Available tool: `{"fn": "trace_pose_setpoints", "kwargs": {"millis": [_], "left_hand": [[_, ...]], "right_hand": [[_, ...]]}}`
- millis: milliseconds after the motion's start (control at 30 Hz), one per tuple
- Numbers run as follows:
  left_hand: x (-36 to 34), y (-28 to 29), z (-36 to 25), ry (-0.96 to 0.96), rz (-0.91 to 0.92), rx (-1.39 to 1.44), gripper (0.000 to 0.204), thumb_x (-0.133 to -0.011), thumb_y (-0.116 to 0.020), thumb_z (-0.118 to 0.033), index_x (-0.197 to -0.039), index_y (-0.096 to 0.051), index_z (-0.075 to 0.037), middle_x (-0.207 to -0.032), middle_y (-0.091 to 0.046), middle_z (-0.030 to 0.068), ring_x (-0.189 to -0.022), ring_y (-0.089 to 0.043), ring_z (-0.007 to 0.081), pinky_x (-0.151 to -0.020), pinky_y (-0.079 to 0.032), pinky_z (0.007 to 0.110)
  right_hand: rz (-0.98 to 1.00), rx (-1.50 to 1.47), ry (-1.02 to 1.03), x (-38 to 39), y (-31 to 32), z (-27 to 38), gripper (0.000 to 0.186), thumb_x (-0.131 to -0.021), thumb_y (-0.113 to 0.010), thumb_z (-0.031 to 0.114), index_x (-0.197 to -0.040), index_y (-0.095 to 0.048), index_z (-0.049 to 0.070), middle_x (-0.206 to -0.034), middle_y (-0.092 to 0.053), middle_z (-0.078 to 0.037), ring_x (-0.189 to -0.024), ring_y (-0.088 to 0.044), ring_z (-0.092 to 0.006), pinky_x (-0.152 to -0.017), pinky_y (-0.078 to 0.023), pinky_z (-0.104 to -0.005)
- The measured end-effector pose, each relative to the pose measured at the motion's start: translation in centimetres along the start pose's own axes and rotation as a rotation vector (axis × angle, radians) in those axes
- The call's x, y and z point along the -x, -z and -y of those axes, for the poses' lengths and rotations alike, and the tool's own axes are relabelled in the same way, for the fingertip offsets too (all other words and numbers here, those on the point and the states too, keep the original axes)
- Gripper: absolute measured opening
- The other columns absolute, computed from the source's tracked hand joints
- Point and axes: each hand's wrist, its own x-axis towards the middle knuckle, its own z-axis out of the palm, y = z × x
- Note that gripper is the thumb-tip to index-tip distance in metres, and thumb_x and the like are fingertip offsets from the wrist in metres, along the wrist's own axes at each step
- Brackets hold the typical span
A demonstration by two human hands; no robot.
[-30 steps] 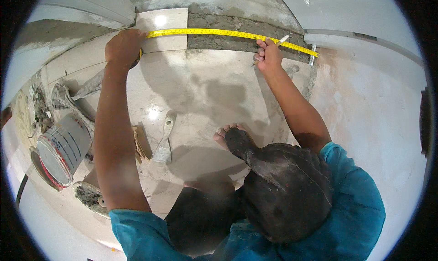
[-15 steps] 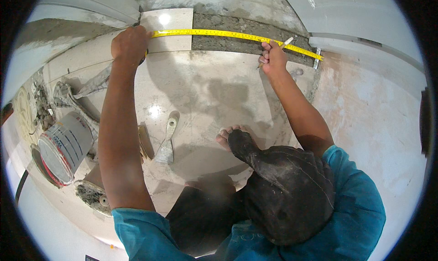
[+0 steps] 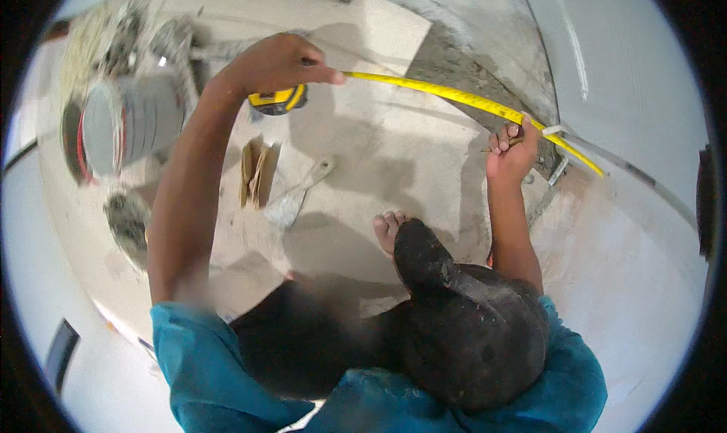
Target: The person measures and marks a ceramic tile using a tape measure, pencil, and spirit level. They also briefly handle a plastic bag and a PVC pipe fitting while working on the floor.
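Note:
My left hand (image 3: 282, 66) is closed on a tape measure, its yellow and black case (image 3: 279, 100) showing just below the palm. From the fingertips the yellow blade (image 3: 447, 92) runs out to the right, bowing slightly. Near the blade's free end, my right hand (image 3: 515, 151) is closed, pinching the blade and also holding a slim pencil-like stick (image 3: 551, 130) with a whitish end. Beneath the blade lie a pale tile (image 3: 386, 35) and a strip of rough grey mortar (image 3: 454, 66). My palms hide part of the case and the stick.
A putty knife (image 3: 299, 194) and folded brown cardboard (image 3: 257, 172) lie on the tiles before me. Left stand a white bucket (image 3: 132, 123) and a mortar-crusted container (image 3: 127, 225). A pale door-like panel (image 3: 606, 62) rises at right; a short metal strip (image 3: 558, 171) lies near its foot.
The view has turned, swinging the scene round clockwise. Both hands still hold the tape, now lower and further right in view. The tape case has come into sight under my left hand.

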Motion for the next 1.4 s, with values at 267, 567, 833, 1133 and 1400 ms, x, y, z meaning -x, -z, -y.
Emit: {"fn": "trace_pose_setpoints", "kwargs": {"millis": [267, 567, 833, 1133, 1400], "left_hand": [[7.2, -5.4, -2.1, -0.081, -0.037, 0.251, 0.045, -0.091, -0.064, -0.051, -0.092, -0.073, -0.006, -0.067, -0.059, 0.0079, -0.061, -0.051, 0.0177, -0.060, -0.041, 0.035], [18.5, -15.9, 5.8, 0.152, -0.594, 0.586, 0.041, -0.097, -0.058, -0.042, -0.092, -0.071, -0.004, -0.078, -0.068, 0.0106, -0.070, -0.059, 0.0196, -0.069, -0.048, 0.033], [24.5, -25.2, 13.5, 0.779, -1.014, 0.339, 0.055, -0.096, -0.052, -0.056, -0.106, -0.070, -0.006, -0.093, -0.071, 0.0162, -0.089, -0.068, 0.0354, -0.080, -0.052, 0.043], [22.2, -26.0, 14.3, 0.884, -1.129, 0.249, 0.037, -0.096, -0.054, -0.037, -0.113, -0.061, -0.006, -0.112, -0.065, 0.0210, -0.107, -0.061, 0.0383, -0.091, -0.047, 0.048], [25.1, -32.5, 10.6, 1.111, -1.846, 0.287, 0.019, -0.087, -0.062, -0.016, -0.103, -0.063, -0.006, -0.100, -0.063, 0.0158, -0.100, -0.057, 0.0368, -0.089, -0.044, 0.047]], "right_hand": [[0.472, 0.228, -0.217, 9.8, -6.5, -5.7, 0.018, -0.097, -0.061, 0.020, -0.110, -0.062, 0.008, -0.073, -0.050, 0.005, -0.051, -0.040, -0.0023, -0.043, -0.033, -0.0179], [0.942, 0.825, -0.316, 14.5, -8.1, -9.6, 0.028, -0.096, -0.066, 0.024, -0.116, -0.064, 0.004, -0.075, -0.050, 0.006, -0.051, -0.035, -0.0008, -0.043, -0.026, -0.0191], [1.257, 1.207, 0.208, 15.1, -7.5, -12.8, 0.028, -0.090, -0.071, 0.019, -0.113, -0.064, 0.006, -0.085, -0.056, -0.003, -0.073, -0.055, -0.0151, -0.061, -0.045, -0.0268], [1.726, 1.596, 1.014, 14.2, -9.6, -15.4, 0.036, -0.078, -0.075, 0.010, -0.112, -0.065, 0.009, -0.118, -0.057, -0.012, -0.109, -0.058, -0.0332, -0.089, -0.049, -0.0437], [1.755, 1.601, 1.061, 14.2, -10.2, -17.0, 0.041, -0.076, -0.078, 0.017, -0.114, -0.064, 0.010, -0.115, -0.060, -0.008, -0.108, -0.060, -0.0319, -0.090, -0.050, -0.0423]]}}
